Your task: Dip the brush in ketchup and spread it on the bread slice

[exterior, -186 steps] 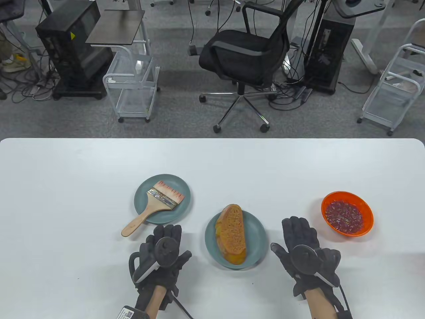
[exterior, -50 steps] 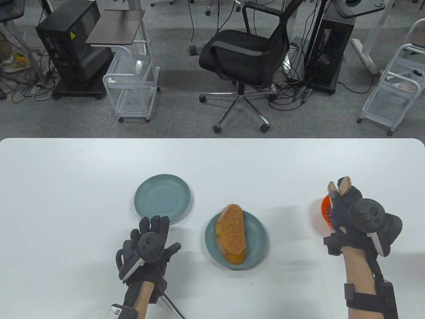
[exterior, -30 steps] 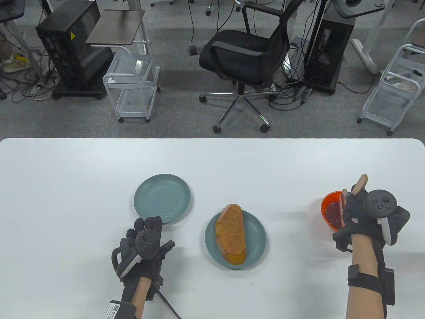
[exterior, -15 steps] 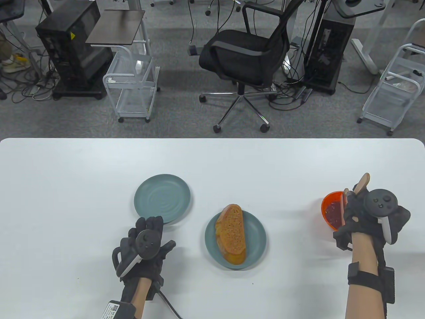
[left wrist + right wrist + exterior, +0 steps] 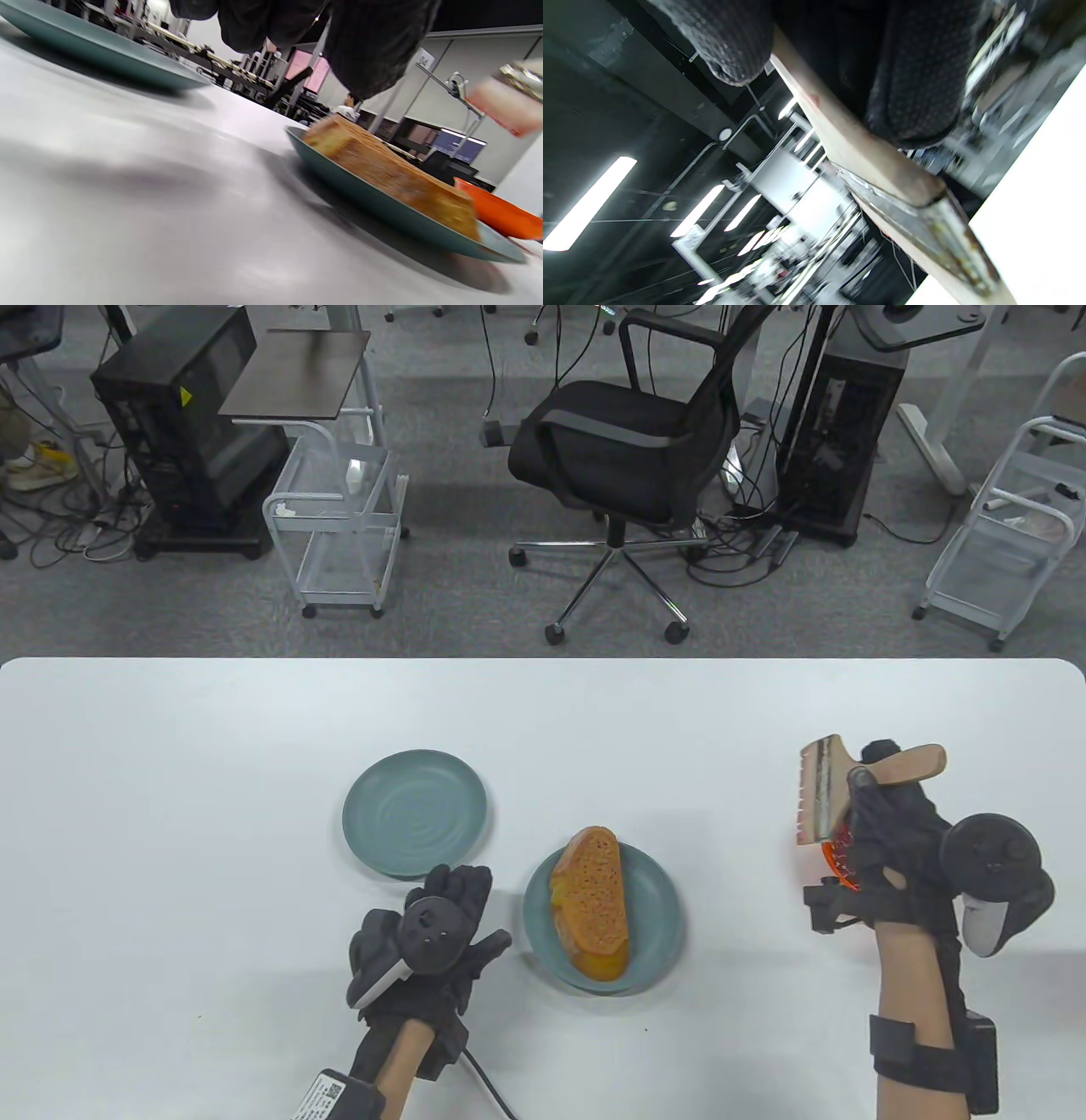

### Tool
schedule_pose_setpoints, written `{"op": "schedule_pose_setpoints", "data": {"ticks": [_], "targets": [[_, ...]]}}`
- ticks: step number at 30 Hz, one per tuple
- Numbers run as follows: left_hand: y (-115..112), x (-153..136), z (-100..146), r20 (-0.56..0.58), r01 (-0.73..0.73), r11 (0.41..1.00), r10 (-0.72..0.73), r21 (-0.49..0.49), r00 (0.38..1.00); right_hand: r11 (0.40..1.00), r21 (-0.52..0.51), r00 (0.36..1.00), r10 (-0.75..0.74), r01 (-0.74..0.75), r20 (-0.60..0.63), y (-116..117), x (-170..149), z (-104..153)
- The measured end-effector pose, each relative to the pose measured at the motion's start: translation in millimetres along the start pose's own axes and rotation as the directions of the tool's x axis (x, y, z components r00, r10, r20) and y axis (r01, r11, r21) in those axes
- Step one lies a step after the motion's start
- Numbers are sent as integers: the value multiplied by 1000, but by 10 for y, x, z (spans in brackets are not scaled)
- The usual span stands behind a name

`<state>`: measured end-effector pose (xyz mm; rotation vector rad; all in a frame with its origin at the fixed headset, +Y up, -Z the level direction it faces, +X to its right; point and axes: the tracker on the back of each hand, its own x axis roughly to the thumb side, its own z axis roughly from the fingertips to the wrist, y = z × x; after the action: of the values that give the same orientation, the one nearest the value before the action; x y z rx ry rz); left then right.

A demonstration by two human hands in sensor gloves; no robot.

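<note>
My right hand (image 5: 874, 785) grips the wooden handle of the brush (image 5: 821, 797), held above the orange ketchup bowl (image 5: 836, 858), which my hand mostly hides. The brush lies level, its reddish bristles pointing left. In the right wrist view my fingers (image 5: 916, 84) wrap the brush handle (image 5: 865, 156). The bread slice (image 5: 594, 908) lies on a teal plate (image 5: 663, 899) at the table's middle. My left hand (image 5: 458, 891) rests on the table just left of that plate, fingers relaxed, holding nothing. The left wrist view shows the bread (image 5: 382, 173) close by.
An empty teal plate (image 5: 416, 812) sits up and left of the bread plate, just beyond my left hand. The table's far edge runs across the middle of the table view, with an office chair (image 5: 628, 441) and carts on the floor behind it.
My right hand has lifted the brush out of the bowl and swung its bristles to the left. My left hand has slid right, up to the bread plate.
</note>
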<state>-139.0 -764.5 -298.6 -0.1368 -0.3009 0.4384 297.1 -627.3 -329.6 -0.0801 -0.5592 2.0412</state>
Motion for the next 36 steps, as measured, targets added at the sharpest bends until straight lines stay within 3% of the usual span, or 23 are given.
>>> {"op": "schedule_pose_setpoints", "data": {"ticks": [5,7,11,21,26,29,33,36], "targets": [[-182,240,-195,-22,20,986,-24,-168,999,974,162,987,-159,158,-8,661,166,274],[-224,268,-213,-5,59,985,-61,-164,998,965,205,986,-166,165,-15,943,126,422],[-259,246,-186,6,93,983,-93,-158,996,959,235,988,-156,155,-13,1274,19,594],[-295,198,-169,10,76,984,-75,-161,997,947,267,983,-164,180,-81,1540,-153,788],[-290,165,-157,1,53,985,-54,-166,999,986,161,995,14,-30,101,1346,-149,712],[-288,167,-154,1,59,983,-60,-171,998,994,113,991,-22,7,133,1309,-111,730],[-290,163,-147,3,54,986,-54,-160,999,949,251,981,-190,191,-30,1537,-143,803],[-291,157,-140,1,47,986,-47,-160,999,937,264,972,-203,227,-117,1632,-222,825]]}}
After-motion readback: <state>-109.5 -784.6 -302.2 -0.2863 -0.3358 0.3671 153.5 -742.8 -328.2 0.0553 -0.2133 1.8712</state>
